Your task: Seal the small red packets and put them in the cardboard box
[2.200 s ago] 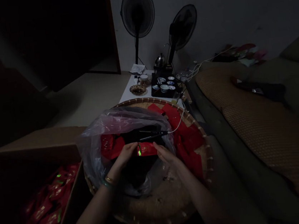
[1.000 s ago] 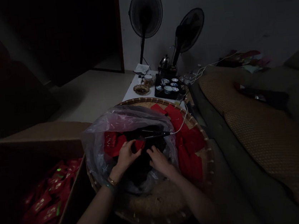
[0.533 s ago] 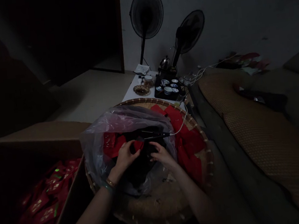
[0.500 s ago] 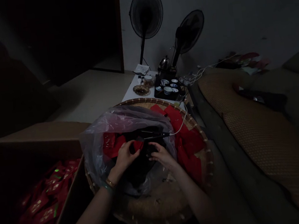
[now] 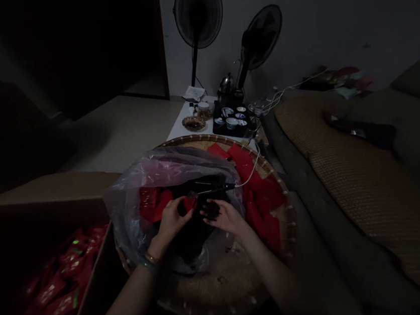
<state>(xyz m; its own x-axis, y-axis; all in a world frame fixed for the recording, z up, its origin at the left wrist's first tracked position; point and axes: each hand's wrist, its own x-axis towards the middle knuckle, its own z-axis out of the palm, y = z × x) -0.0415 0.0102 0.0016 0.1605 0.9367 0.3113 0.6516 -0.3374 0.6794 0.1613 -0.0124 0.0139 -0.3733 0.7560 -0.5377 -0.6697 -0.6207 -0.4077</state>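
Lying outside red packet (image 5: 189, 202) pinched by left hand (image 5: 171, 220), dark clump (image 5: 211, 210) is cupped in spread right hand (image 5: 227, 217); shiny packets (image 5: 54, 290), left of both, seemingly done.

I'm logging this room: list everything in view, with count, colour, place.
Round tray: one, tan, centre
Plastic bag: one, clear, on round tray
Dark pieces: uncounted, blackish, in bag
Corded tool: one, black, bag's mouth
Bagged packets: several, red, bag's left
Tray packets: several, red, round tray's right
Cardboard box: one, brown, lower left
Boxed packets: many, red, inside box
Standing fans: two, dark, background
Table: one, white, behind round tray
Crockery: several, blue-white, on table
Dish: one, brown, on table
Kettle: one, silver, behind crockery
Sofa: one, greenish, right
Held packet: one, red, above bag
Left grip: one, bare, on held packet
Right grip: one, bare, cupping dark pieces
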